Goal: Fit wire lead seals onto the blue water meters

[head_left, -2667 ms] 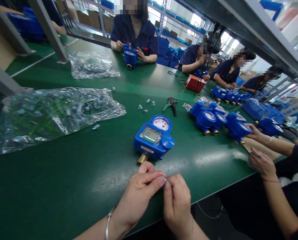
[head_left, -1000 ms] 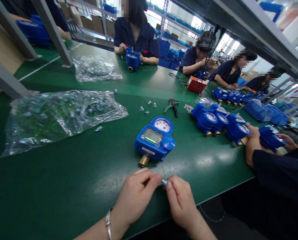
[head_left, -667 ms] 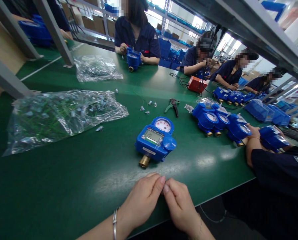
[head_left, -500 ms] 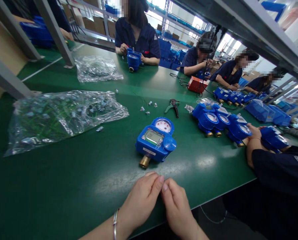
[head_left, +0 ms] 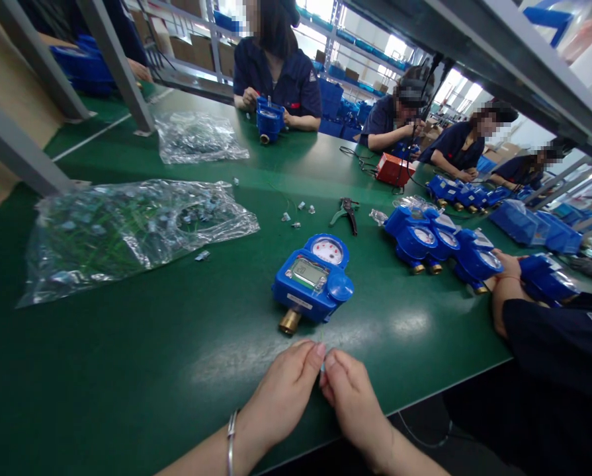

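My left hand (head_left: 283,393) and my right hand (head_left: 351,398) meet at the near edge of the green table (head_left: 127,370). Both pinch one tiny part (head_left: 322,370) between thumb and fingertips; a thin wire seems to rise from it. A bracelet circles my left wrist. Just beyond my fingers lies a blue water meter (head_left: 313,281) with a small display, a white dial and a brass fitting (head_left: 290,321) pointing at me. Neither hand touches the meter.
A clear bag of small parts (head_left: 127,228) lies at left, another bag (head_left: 199,135) farther back. Pliers (head_left: 345,211), loose small parts (head_left: 296,213) and a cluster of blue meters (head_left: 437,241) lie beyond. A co-worker's arm (head_left: 504,291) rests at right; other people sit across.
My hands stayed pinched together on the tiny part, which showed clearly a second ago and is now mostly covered. The co-worker at right pulled a blue meter closer.
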Motion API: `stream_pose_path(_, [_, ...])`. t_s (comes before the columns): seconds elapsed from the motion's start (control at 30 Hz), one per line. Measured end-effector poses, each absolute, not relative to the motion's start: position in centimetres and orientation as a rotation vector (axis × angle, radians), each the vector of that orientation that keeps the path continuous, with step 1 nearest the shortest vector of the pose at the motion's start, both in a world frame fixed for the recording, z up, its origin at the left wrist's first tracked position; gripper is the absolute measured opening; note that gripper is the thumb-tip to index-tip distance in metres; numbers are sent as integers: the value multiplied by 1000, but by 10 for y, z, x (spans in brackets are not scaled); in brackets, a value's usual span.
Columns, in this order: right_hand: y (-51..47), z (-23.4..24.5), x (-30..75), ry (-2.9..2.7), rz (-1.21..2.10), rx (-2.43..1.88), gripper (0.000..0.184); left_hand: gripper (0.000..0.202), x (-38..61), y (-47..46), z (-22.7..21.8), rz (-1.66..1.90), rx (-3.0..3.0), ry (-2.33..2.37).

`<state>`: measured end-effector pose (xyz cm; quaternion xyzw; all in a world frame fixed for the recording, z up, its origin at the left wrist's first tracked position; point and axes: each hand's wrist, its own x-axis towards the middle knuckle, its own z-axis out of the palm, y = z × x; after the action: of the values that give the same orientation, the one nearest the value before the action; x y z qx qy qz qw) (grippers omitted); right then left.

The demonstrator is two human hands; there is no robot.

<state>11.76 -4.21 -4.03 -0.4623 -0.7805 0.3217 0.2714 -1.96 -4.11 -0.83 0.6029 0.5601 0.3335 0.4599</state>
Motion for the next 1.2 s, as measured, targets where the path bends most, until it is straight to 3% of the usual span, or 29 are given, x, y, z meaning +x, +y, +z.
stream_pose_path(0.17, [-42,-41,125,-2325,41,-1064,15,39,-21,-39,-4,784,1460,1399])
stream_pose_path(0.27, [-32,-39,130,-2439,-78,-931,13,41,-21,-38,-7,792,1455,1416])
stream_pose_path(0.33, [-27,-38,129,-2413,132,-903,17,41,-21,-37,-10,800,1454,1428])
stream_pose_path(0.5, [-30,-40,113,-1753,1328,-1173,31,39,-20,-37,-17,789,1512,1440])
stream_pose_path(0.57, [-34,-40,110,-1631,1475,-1223,34,38,-20,-36,-17,776,1546,1457])
stream_pose_path(0.63, [-36,-38,113,-1801,1255,-1263,32,36,-21,-35,-16,769,1551,1443])
stream_pose_path(0.8, [-31,-36,129,-2371,148,-1053,15,40,-22,-33,-16,758,1423,1391])
stream_pose_path(0.93, [-21,-39,137,-2541,-155,-904,14,42,-18,-33,-18,765,1340,1391])
stream_pose_path(1.0, [-18,-41,135,-2519,-12,-872,16,43,-17,-33,-18,764,1353,1433])
stream_pose_path(1.2, [-23,-39,112,-1792,1355,-1211,30,41,-19,-32,-17,772,1437,1472])
